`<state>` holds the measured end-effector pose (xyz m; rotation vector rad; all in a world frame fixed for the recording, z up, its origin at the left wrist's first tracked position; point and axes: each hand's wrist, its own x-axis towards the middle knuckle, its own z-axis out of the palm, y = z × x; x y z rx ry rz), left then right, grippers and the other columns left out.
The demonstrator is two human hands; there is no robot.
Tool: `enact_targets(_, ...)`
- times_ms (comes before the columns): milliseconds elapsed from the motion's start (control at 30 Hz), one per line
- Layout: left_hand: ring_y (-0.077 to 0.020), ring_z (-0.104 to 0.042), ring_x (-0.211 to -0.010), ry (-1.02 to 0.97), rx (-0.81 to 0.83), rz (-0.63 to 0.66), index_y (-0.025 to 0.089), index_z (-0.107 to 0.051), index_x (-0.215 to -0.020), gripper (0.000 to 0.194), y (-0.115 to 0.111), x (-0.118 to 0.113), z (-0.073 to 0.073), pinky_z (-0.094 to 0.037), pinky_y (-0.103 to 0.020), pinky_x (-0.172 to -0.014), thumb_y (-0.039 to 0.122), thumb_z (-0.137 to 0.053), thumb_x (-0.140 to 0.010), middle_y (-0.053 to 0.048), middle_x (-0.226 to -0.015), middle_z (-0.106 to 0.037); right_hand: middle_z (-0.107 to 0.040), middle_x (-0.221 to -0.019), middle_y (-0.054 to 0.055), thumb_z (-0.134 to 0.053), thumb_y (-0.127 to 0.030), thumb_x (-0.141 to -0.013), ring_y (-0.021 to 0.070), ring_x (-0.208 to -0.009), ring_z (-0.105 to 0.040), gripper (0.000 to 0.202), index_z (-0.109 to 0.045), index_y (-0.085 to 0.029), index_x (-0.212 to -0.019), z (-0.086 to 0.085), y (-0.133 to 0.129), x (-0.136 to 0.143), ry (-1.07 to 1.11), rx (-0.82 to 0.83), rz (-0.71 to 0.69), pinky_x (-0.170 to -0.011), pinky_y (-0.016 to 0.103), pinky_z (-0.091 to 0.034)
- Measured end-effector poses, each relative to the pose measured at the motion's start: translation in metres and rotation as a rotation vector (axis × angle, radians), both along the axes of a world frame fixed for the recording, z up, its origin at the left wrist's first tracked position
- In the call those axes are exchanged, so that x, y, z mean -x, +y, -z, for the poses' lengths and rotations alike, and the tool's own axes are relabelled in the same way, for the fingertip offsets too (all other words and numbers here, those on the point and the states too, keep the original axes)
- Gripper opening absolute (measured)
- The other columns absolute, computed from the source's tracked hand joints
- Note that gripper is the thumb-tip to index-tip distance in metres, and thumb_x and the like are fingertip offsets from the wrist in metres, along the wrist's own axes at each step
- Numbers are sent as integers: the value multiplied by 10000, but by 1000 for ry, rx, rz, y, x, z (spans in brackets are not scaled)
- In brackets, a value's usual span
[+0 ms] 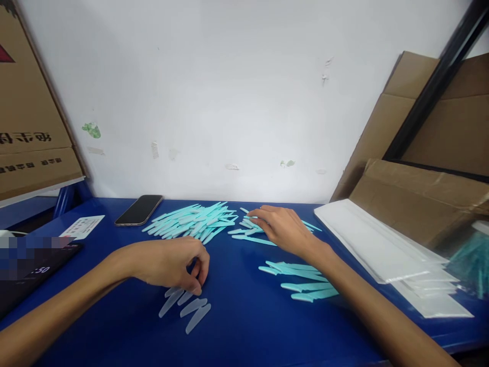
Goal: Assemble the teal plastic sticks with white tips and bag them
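head-worn camera | faces forward and down | hands within reach

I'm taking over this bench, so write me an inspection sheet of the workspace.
Surface: blue table, no spill seen.
Job's things: big pile of teal sticks, smaller pile, loose sticks, frosted caps, white sleeves.
Clutter: phone, card, dark screen, all toward the left.
Hands: left hand over the caps, right hand at the smaller pile; grips unclear.
Cables: possibly one, white, left edge.
Surroundings: marked white wall, cardboard at right.
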<state>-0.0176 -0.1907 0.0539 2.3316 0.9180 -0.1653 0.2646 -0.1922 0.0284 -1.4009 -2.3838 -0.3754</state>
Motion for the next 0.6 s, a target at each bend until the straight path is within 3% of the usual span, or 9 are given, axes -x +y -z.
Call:
enact_targets(267,-163,-514,-698,-134,-40,-46,255,-695,-845,203,5,-3,3,-385,-229,-574,452,-647,-839,-4,-782,-617,-695,-929,29,-401,-312,-1030,161,-741,-649,293,-617,-263,-1222,0,0,2,10,-29,-16,-586,248,-351)
enact_targets(467,-158,-549,-724,-203,-97,-54,244,-640,-894,233,9,-5,7,-416,-234,-601,464,-561,-905,-8,-824,-611,-683,-1027,59,-390,-225,-1025,151,-748,-629,377,-495,-243,-1387,2,1,0,-23,-76,-49,-569,241,-356)
enact_targets(600,-139,-609,-627,-418,-113,-197,252,-592,-1055,305,15,-4,5,-495,-260,-599,515,-491,-937,-22,-897,-653,-712,-1006,48,-421,-292,-1028,162,-802,-652,335,-549,-267,-1337,-2,-2,-1,22,-97,-56,-605,242,-379)
